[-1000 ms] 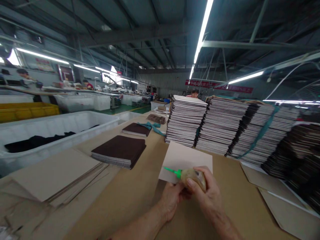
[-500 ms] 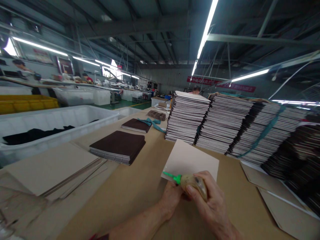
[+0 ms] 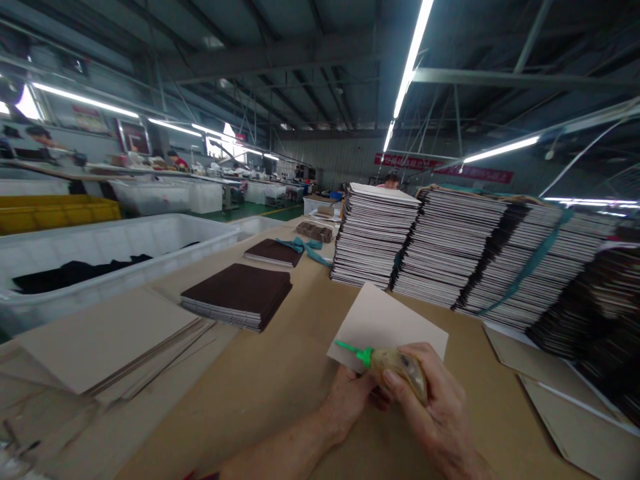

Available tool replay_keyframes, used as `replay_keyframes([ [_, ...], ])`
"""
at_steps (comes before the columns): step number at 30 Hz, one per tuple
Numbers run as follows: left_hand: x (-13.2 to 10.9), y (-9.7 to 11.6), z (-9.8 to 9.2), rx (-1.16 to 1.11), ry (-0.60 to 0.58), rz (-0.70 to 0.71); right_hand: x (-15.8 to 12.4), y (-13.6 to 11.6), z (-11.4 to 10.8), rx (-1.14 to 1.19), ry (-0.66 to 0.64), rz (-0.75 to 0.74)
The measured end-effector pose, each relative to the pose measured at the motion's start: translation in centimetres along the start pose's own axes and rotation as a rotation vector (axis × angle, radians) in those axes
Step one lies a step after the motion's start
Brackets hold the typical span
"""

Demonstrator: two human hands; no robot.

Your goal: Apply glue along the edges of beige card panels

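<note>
A glue bottle [image 3: 397,371] with a green nozzle [image 3: 354,351] is in my right hand [image 3: 433,400], its fingers wrapped round the body. The nozzle points left over a pale, flat board [image 3: 393,319], close to the board's left edge. My left hand [image 3: 350,398] is closed on the near edge of this board, which is raised and tilted above the table. The bottle and my right hand partly cover the board and the left fingertips.
Tall stacks of dark-covered panels [image 3: 375,237] stand behind the board, some tied with a teal strap [image 3: 530,267]. Left of it lies a brown pile [image 3: 237,293], then loose boards [image 3: 107,337] and a white bin [image 3: 125,243]. More boards [image 3: 580,413] lie at right.
The board, the glue bottle and both hands have shifted slightly to the right. The nozzle tip is still over the board's left side. Both grips stay the same.
</note>
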State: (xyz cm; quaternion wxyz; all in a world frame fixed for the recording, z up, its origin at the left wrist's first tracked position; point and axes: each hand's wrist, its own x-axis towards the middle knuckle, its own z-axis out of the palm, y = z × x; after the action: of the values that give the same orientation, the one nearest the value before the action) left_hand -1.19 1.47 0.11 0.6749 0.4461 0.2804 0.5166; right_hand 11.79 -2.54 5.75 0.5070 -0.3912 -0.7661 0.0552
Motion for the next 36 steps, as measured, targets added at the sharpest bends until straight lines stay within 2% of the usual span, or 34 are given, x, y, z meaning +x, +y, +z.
replay_keyframes([
  [4,-0.2,0.0,0.0,0.004,-0.015,0.030,-0.2,0.0,-0.1,0.042,-0.080,-0.019],
  [8,-0.1,-0.4,-0.1,-0.007,-0.027,0.017,-0.1,0.1,-0.1,0.012,-0.015,-0.022],
  [12,0.0,-0.6,-0.2,0.009,-0.041,0.039,0.0,0.1,-0.2,0.055,-0.074,0.004],
  [16,0.1,-0.9,-0.2,0.015,-0.025,0.023,0.0,0.1,-0.4,0.002,0.005,-0.013],
  [20,0.3,-1.3,-0.3,0.008,-0.028,0.013,0.0,0.2,-0.5,-0.002,-0.029,-0.009],
  [23,0.5,-1.6,-0.5,0.002,-0.026,0.003,-0.1,0.4,-0.4,-0.084,0.099,-0.043],
  [25,0.5,-1.7,-0.6,-0.003,-0.032,0.001,-0.1,0.5,-0.4,-0.116,0.136,-0.059],
  [29,0.4,-1.5,-0.5,0.009,-0.031,0.012,-0.1,0.6,-0.3,-0.062,0.024,-0.074],
  [33,0.3,-1.4,-0.4,0.023,-0.030,0.006,0.0,0.3,-0.3,-0.092,0.101,-0.063],
  [36,0.4,-1.5,-0.5,0.022,-0.036,0.015,0.0,0.0,-0.4,-0.068,0.045,-0.053],
])
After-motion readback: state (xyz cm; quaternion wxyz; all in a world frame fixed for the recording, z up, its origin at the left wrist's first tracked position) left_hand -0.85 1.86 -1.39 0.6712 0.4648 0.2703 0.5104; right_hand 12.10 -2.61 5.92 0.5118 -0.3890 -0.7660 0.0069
